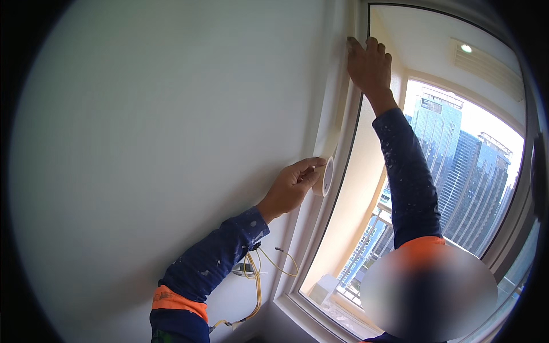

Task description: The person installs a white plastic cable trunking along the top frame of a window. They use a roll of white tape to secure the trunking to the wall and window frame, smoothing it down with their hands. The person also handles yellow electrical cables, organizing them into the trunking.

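Note:
My left hand [290,187] is closed on a roll of cream masking tape [319,186], pinching its upper edge between thumb and fingers. The roll is held up against the white window frame [311,214], beside the wall. A pale strip of tape [342,106] appears to run up the frame from the roll toward my right hand. My right hand [370,64] is raised near the top of the frame. Its thumb presses on the frame's wall side, while the other fingers are apart from it, bent at the inner edge by the glass.
A pale wall [171,126] fills the left. Yellow cables [257,286] hang from an opening in it, below my left forearm. Through the large window, tall glass buildings [437,126], a balcony railing [380,220] and a lit ceiling lamp [466,48] show. A blurred patch covers the lower right.

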Tool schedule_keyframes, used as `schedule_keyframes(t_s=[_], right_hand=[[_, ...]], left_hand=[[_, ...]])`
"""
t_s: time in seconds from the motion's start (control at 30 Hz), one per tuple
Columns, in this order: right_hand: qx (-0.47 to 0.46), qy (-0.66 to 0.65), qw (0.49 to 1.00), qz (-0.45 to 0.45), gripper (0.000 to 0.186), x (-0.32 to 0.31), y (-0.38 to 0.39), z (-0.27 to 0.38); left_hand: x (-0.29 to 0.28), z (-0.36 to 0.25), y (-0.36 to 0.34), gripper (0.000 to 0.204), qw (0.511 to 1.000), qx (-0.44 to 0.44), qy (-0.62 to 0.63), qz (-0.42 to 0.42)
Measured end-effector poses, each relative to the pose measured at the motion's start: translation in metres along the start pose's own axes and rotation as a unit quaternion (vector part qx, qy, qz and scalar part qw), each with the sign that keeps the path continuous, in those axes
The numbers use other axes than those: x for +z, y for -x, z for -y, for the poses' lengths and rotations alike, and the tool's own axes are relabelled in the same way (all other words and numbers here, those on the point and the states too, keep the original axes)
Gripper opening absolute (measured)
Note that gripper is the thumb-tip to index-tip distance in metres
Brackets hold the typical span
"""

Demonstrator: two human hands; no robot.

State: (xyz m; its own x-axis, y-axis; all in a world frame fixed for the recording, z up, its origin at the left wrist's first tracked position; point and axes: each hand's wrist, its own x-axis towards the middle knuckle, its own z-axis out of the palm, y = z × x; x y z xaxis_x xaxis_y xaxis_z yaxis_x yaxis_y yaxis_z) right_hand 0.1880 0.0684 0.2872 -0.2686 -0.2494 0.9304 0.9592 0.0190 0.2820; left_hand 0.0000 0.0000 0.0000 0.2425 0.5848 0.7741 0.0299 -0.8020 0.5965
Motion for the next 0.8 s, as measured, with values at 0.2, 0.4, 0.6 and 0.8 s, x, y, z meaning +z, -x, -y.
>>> schedule_keyframes(t_s=[0.2,0.4,0.6,0.8], right_hand=[[0.052,-0.014,0.995,0.089,0.049,0.041,-0.077,-0.016],[0.073,-0.099,0.985,0.121,0.053,0.059,-0.15,-0.03],[0.016,-0.065,0.995,0.076,0.046,0.066,-0.144,-0.039],[0.009,-0.064,0.987,0.15,0.046,0.042,-0.096,-0.02]], left_hand=[[0.012,0.015,0.023,0.034,0.999,-0.029,0.016,-0.014],[0.012,0.008,0.026,0.035,0.999,-0.036,0.02,-0.014],[0.014,0.018,0.025,0.036,0.999,-0.022,0.027,-0.014],[0.011,0.018,0.025,0.034,0.999,-0.026,0.028,-0.014]])
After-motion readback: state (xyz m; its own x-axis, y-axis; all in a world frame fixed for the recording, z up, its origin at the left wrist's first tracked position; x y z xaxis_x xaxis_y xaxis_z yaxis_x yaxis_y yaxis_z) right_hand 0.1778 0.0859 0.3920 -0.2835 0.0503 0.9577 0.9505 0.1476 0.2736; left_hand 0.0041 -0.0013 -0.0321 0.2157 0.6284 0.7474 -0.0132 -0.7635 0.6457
